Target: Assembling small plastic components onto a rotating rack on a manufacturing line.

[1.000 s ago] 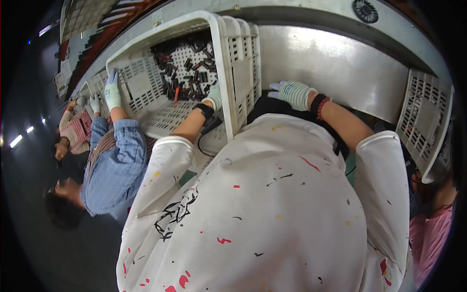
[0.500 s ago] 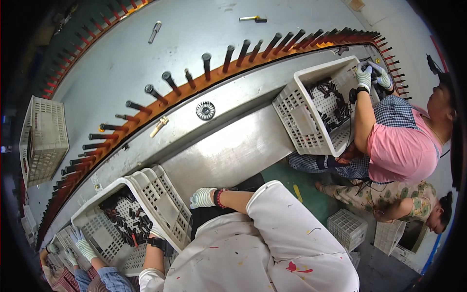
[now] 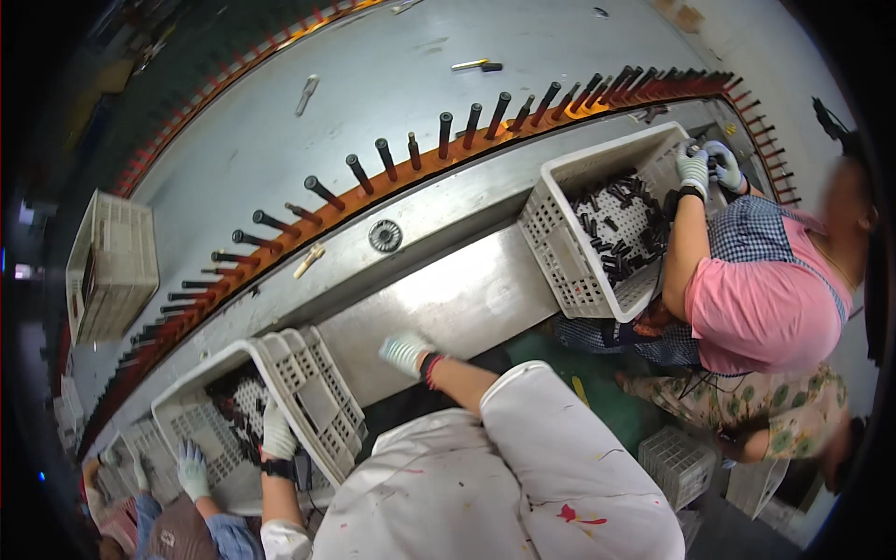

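Observation:
My left hand, in a striped white glove with a black band at the wrist, reaches into a white plastic crate at the lower left. It is over a pile of small black cylindrical parts; its fingertips are partly hidden, so any hold cannot be made out. My right hand, gloved too, with a red bracelet, hovers over the bare metal shelf; motion blurs its fingers. Beyond both hands curves an orange rail carrying upright red pegs, many topped with black sleeves.
A black ribbed disc and a pale cylindrical fitting lie on the metal ledge. On the right, a co-worker in pink handles parts beside another crate. Another worker's gloved hand rests at the left crate. A crate stands far left.
My left hand has come further into the crate and shows more. The right hand has moved right and forward over the shelf. My view has shifted slightly; the pegs appear displaced.

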The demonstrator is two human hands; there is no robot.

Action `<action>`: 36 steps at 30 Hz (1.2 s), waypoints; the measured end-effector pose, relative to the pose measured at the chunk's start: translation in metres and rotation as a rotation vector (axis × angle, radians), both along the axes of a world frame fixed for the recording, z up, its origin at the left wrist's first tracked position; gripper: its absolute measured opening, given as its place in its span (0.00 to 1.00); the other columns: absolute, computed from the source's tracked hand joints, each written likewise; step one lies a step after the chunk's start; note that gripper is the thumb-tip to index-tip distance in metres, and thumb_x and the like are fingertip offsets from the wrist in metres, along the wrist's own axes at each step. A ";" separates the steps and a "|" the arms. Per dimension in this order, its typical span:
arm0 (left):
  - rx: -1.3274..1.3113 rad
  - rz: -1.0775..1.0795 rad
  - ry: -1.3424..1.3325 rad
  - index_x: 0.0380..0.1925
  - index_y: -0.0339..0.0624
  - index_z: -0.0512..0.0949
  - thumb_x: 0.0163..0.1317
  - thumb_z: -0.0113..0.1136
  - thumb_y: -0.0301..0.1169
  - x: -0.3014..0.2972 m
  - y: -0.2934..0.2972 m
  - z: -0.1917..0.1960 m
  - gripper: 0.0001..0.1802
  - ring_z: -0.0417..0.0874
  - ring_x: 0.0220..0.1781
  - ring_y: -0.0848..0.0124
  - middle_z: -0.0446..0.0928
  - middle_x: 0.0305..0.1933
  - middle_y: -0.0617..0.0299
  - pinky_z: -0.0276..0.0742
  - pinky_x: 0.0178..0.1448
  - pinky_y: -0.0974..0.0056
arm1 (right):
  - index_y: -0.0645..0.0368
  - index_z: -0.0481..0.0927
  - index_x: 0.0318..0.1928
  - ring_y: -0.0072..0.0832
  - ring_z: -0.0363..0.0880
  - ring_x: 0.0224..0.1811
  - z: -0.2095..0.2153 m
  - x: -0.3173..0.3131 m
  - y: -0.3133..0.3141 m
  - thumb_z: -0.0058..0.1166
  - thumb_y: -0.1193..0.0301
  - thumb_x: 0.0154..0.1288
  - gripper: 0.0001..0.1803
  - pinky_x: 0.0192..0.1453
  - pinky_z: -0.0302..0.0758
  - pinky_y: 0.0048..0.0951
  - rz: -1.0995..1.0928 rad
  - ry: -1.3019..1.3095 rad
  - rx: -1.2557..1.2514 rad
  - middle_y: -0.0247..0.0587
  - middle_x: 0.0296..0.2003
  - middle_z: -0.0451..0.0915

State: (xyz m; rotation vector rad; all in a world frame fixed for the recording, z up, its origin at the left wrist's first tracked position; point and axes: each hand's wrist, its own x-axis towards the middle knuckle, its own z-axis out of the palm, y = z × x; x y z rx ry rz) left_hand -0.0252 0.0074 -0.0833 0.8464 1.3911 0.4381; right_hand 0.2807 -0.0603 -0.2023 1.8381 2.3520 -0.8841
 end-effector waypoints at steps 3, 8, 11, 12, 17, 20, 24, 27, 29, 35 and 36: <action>0.005 0.014 -0.027 0.56 0.43 0.69 0.65 0.50 0.28 0.012 0.001 0.011 0.19 0.79 0.39 0.73 0.77 0.43 0.64 0.77 0.41 0.68 | 0.57 0.83 0.35 0.45 0.81 0.39 -0.049 0.056 -0.005 0.46 0.63 0.59 0.14 0.43 0.77 0.43 -0.313 0.031 -0.047 0.52 0.37 0.81; 0.089 0.159 -0.098 0.56 0.41 0.67 0.57 0.56 0.27 0.029 -0.005 0.030 0.25 0.76 0.45 0.70 0.74 0.47 0.62 0.77 0.46 0.66 | 0.56 0.79 0.38 0.45 0.80 0.40 0.016 0.147 -0.032 0.48 0.70 0.59 0.09 0.46 0.75 0.41 -0.638 0.052 0.112 0.53 0.37 0.79; 0.054 0.089 -0.108 0.57 0.41 0.66 0.56 0.58 0.27 0.032 0.003 0.034 0.26 0.77 0.40 0.72 0.75 0.45 0.63 0.78 0.44 0.67 | 0.56 0.79 0.39 0.43 0.79 0.35 0.044 0.189 -0.050 0.54 0.73 0.57 0.08 0.41 0.73 0.38 -0.971 0.549 0.258 0.52 0.31 0.78; 0.081 -0.029 -0.040 0.56 0.41 0.67 0.57 0.57 0.28 0.017 0.001 0.027 0.24 0.78 0.37 0.74 0.76 0.41 0.64 0.78 0.41 0.69 | 0.57 0.78 0.39 0.42 0.76 0.32 0.069 0.193 -0.043 0.56 0.73 0.56 0.09 0.40 0.72 0.37 -0.982 0.451 0.284 0.50 0.30 0.76; -0.026 0.093 -0.083 0.51 0.39 0.70 0.59 0.54 0.25 0.012 -0.003 0.022 0.19 0.80 0.32 0.72 0.79 0.36 0.62 0.78 0.34 0.69 | 0.62 0.71 0.47 0.26 0.76 0.32 0.144 0.234 -0.020 0.54 0.73 0.63 0.14 0.33 0.76 0.25 -1.266 0.970 0.387 0.39 0.32 0.76; 0.016 0.069 -0.095 0.54 0.42 0.69 0.59 0.54 0.27 -0.014 0.001 -0.007 0.21 0.79 0.32 0.72 0.78 0.38 0.63 0.78 0.34 0.69 | 0.63 0.68 0.50 0.25 0.79 0.35 0.197 0.264 0.006 0.49 0.76 0.65 0.14 0.34 0.79 0.24 -1.306 1.183 0.541 0.41 0.35 0.78; 0.008 0.235 0.108 0.53 0.49 0.70 0.62 0.54 0.35 0.026 -0.009 0.025 0.19 0.75 0.27 0.76 0.76 0.33 0.67 0.74 0.28 0.71 | 0.65 0.69 0.49 0.25 0.79 0.37 0.210 0.313 0.053 0.49 0.79 0.64 0.13 0.41 0.78 0.24 -1.225 1.194 0.818 0.41 0.36 0.79; -0.038 0.384 0.058 0.43 0.52 0.74 0.63 0.54 0.42 0.014 -0.009 0.020 0.12 0.67 0.18 0.81 0.73 0.25 0.71 0.62 0.17 0.76 | 0.63 0.72 0.47 0.28 0.79 0.38 0.199 0.335 0.094 0.53 0.76 0.62 0.13 0.46 0.75 0.27 -1.038 0.962 1.094 0.43 0.39 0.80; -0.170 0.377 -0.260 0.44 0.47 0.72 0.59 0.60 0.48 -0.001 -0.008 0.015 0.21 0.64 0.19 0.81 0.69 0.26 0.71 0.56 0.15 0.76 | 0.63 0.73 0.44 0.37 0.81 0.37 0.191 0.329 0.107 0.55 0.70 0.61 0.13 0.45 0.75 0.31 -1.109 0.494 0.914 0.48 0.35 0.81; -0.074 0.704 -0.675 0.34 0.47 0.72 0.60 0.59 0.45 -0.007 0.005 0.062 0.15 0.64 0.23 0.81 0.66 0.25 0.71 0.55 0.14 0.78 | 0.57 0.74 0.45 0.50 0.78 0.42 0.191 0.281 0.126 0.53 0.67 0.60 0.13 0.45 0.74 0.43 -1.066 0.256 0.827 0.52 0.36 0.81; -0.029 0.698 -0.709 0.34 0.46 0.72 0.60 0.58 0.45 0.010 0.012 0.080 0.15 0.64 0.22 0.81 0.65 0.25 0.70 0.53 0.14 0.78 | 0.56 0.74 0.46 0.50 0.78 0.43 0.179 0.278 0.127 0.53 0.67 0.60 0.14 0.46 0.74 0.44 -1.043 0.288 0.870 0.52 0.37 0.80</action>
